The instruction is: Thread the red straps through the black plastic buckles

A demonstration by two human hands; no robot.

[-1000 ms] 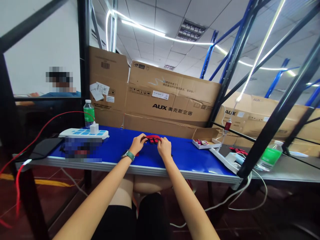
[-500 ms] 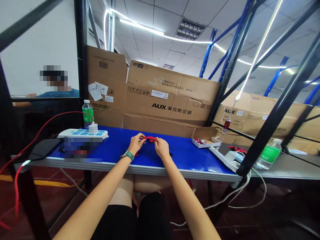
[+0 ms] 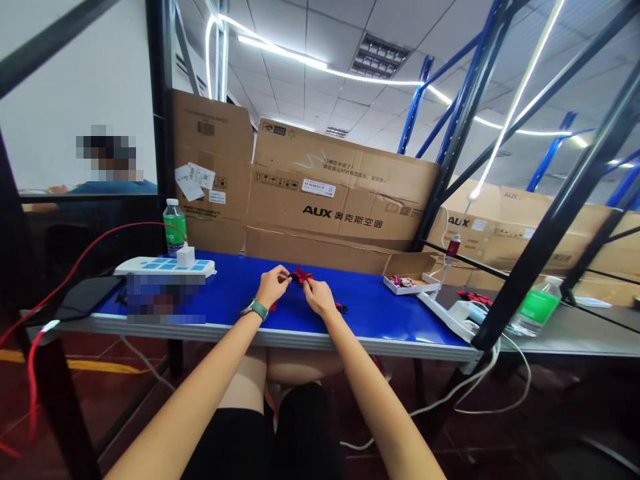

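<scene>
Both hands are over the blue tabletop (image 3: pixel 370 310), pinching a small red fabric strip with black parts (image 3: pixel 301 275); its exact kind is too small to tell. My left hand (image 3: pixel 273 285) is closed at the strip's dark left end, and there is a watch on that wrist. My right hand (image 3: pixel 319 295) grips the red side with thumb and fingers. A bit of red (image 3: pixel 273 306) shows on the table beside my left hand. Just right of my right hand lies a small black piece with some red (image 3: pixel 343 309).
At the left are a white power strip (image 3: pixel 165 268) with a charger and a green-labelled bottle (image 3: pixel 175 230). An open small box (image 3: pixel 407 283) stands at the right, near a second power strip (image 3: pixel 447 321). Cardboard (image 3: pixel 280 200) walls the back. A person (image 3: pixel 107 173) sits beyond the left post.
The red strip was stretched flat between my hands; now it looks bunched, with a black part showing at its left. My right hand has shifted slightly left and down.
</scene>
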